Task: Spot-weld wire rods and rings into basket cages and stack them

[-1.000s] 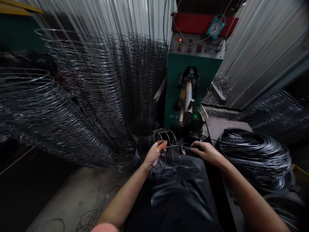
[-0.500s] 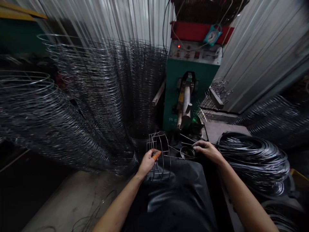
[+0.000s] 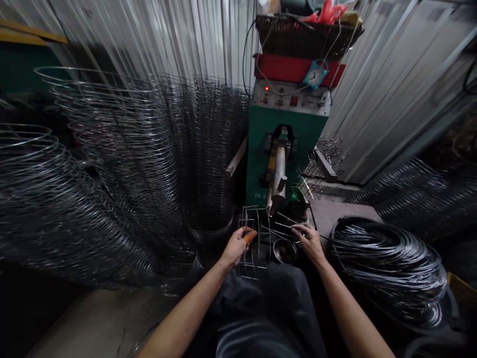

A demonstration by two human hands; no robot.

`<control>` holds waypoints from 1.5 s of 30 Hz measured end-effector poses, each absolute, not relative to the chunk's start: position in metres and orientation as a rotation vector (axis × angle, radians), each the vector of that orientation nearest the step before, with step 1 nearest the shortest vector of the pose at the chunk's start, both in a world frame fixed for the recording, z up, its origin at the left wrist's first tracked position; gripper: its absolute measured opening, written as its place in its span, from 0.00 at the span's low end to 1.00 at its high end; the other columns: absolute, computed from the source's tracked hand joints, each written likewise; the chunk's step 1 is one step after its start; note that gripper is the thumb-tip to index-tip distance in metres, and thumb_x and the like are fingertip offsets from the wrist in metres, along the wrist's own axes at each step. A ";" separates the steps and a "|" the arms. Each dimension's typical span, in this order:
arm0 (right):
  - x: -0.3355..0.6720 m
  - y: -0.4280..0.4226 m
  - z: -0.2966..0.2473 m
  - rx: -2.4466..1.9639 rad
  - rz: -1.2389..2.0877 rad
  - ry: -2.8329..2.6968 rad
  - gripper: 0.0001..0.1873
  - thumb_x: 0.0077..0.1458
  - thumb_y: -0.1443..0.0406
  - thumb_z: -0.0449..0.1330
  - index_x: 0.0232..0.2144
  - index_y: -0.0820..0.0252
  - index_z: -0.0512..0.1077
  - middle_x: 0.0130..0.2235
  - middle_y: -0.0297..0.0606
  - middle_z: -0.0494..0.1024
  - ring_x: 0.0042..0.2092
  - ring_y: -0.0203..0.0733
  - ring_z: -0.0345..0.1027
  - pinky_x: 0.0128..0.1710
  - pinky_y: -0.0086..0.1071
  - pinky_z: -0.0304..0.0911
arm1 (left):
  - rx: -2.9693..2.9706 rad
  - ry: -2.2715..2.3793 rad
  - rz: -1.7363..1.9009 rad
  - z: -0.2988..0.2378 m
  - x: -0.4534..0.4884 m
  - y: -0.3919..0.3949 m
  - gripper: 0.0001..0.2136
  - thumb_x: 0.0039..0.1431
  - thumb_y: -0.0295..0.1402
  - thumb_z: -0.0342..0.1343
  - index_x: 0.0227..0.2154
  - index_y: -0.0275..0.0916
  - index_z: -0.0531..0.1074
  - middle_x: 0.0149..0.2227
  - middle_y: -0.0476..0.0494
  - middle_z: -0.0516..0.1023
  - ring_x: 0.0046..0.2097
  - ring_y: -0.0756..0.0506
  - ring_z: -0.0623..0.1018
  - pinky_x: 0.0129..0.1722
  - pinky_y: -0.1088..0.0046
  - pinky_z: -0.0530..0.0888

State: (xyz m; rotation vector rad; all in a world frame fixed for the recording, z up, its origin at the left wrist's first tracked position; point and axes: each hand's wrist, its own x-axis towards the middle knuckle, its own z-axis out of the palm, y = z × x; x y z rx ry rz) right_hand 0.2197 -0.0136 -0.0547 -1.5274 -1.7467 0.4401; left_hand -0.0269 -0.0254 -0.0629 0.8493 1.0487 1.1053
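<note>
My left hand [image 3: 238, 244] is closed on a small wire frame [image 3: 258, 233] of curved and straight rods, with orange wrapping on one finger. Several thin metal rods [image 3: 283, 224] are pinched in my right hand [image 3: 310, 241], fanning leftward toward the frame. Just above, the welding machine [image 3: 253, 149] has a pale cylindrical arm [image 3: 279, 161] ending in a tip close to the frame's upper right edge. Whether frame and tip touch, I cannot tell. Below the rods sits a small round metal bowl [image 3: 285, 251] with dark contents.
Tall stacks of wire rings [image 3: 149, 134] fill the left side. A coil of wire [image 3: 395, 263] lies at the right beside a flat board [image 3: 345, 214]. A blue clock [image 3: 316, 73] hangs on the machine under a dark basket [image 3: 305, 37]. Corrugated wall panels stand behind.
My left hand has brought the wire frame right, nearer the machine's tip. My right hand has shifted slightly left with the rods. The camera view has tilted up a little.
</note>
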 end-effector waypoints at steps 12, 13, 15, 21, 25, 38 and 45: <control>0.219 -0.006 -0.061 -1.364 0.332 -1.976 0.12 0.53 0.54 0.56 0.29 0.56 0.70 0.31 0.37 0.73 0.36 0.42 0.67 0.36 0.34 0.60 | 0.762 1.092 1.108 -0.065 -0.021 -0.007 0.19 0.35 0.43 0.65 0.27 0.36 0.68 0.17 0.57 0.58 0.19 0.57 0.57 0.17 0.82 0.51; 0.219 -0.007 -0.062 -1.377 0.297 -1.990 0.12 0.53 0.54 0.57 0.29 0.56 0.70 0.30 0.36 0.73 0.34 0.42 0.67 0.35 0.34 0.60 | 0.759 1.091 1.105 -0.065 -0.021 -0.007 0.19 0.35 0.43 0.65 0.27 0.36 0.68 0.17 0.57 0.58 0.19 0.57 0.57 0.17 0.82 0.51; 0.218 -0.009 -0.064 -1.407 0.240 -2.008 0.11 0.54 0.56 0.56 0.31 0.56 0.69 0.29 0.36 0.73 0.31 0.41 0.66 0.32 0.33 0.59 | 0.751 1.085 1.098 -0.067 -0.021 -0.009 0.19 0.34 0.43 0.65 0.27 0.36 0.68 0.17 0.58 0.58 0.19 0.57 0.56 0.16 0.82 0.51; 0.217 -0.002 -0.063 -1.271 0.373 -2.017 0.10 0.57 0.59 0.53 0.33 0.55 0.71 0.33 0.37 0.75 0.37 0.42 0.68 0.38 0.34 0.61 | 0.734 1.073 1.104 -0.068 -0.021 -0.009 0.20 0.34 0.42 0.66 0.28 0.36 0.67 0.16 0.58 0.57 0.18 0.57 0.56 0.16 0.82 0.50; 0.221 0.006 -0.065 -1.247 0.505 -1.887 0.10 0.56 0.58 0.54 0.32 0.56 0.72 0.34 0.38 0.74 0.37 0.42 0.68 0.38 0.34 0.62 | 0.749 1.078 1.106 -0.069 -0.020 -0.006 0.19 0.35 0.42 0.65 0.28 0.36 0.68 0.16 0.58 0.57 0.18 0.57 0.56 0.16 0.82 0.49; 0.228 0.025 -0.074 -1.289 0.364 -1.896 0.14 0.56 0.54 0.52 0.32 0.54 0.73 0.34 0.38 0.75 0.38 0.43 0.67 0.40 0.36 0.62 | 0.675 1.088 1.091 -0.063 -0.014 0.006 0.19 0.31 0.40 0.66 0.26 0.36 0.68 0.17 0.57 0.58 0.19 0.57 0.57 0.16 0.82 0.50; 0.228 0.028 -0.075 -1.305 0.301 -1.909 0.13 0.57 0.55 0.52 0.32 0.54 0.73 0.33 0.38 0.75 0.37 0.43 0.66 0.38 0.36 0.61 | 0.664 1.074 1.098 -0.064 -0.013 0.013 0.19 0.30 0.40 0.66 0.26 0.36 0.69 0.17 0.57 0.58 0.19 0.57 0.56 0.16 0.81 0.48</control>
